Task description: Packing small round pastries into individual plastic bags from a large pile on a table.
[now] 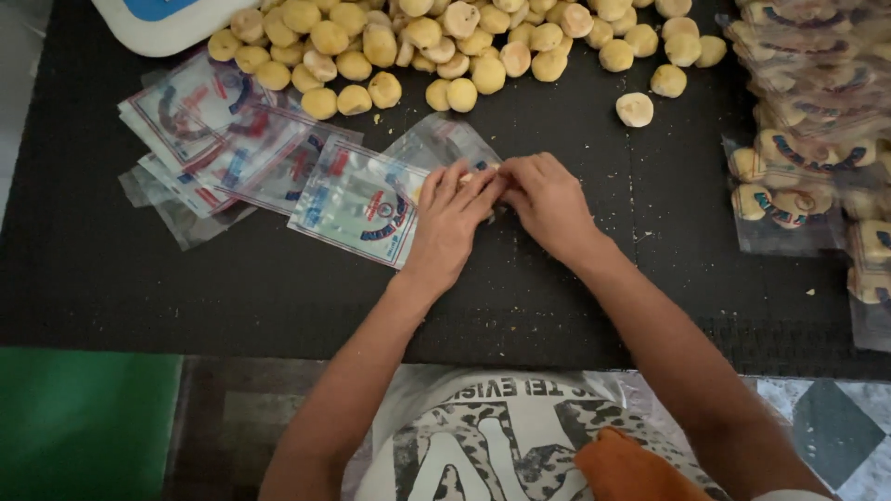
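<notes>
My left hand point(447, 223) and my right hand point(548, 199) meet fingertip to fingertip on the black table mat point(186, 288). Together they pinch a small clear plastic bag point(445, 147) with a yellowish round cookie partly visible between the fingers. The left hand also rests on a flat printed clear bag point(357, 199). A big pile of round yellow cookies point(445, 42) lies just beyond the hands. One loose cookie point(635, 109) sits apart to the right of the pile.
A fanned stack of empty printed bags point(209, 139) lies at the left. Filled, sealed cookie bags point(803, 139) are heaped at the right edge. A white-and-blue object point(162, 23) sits top left. A green surface point(83, 422) borders the mat's near left.
</notes>
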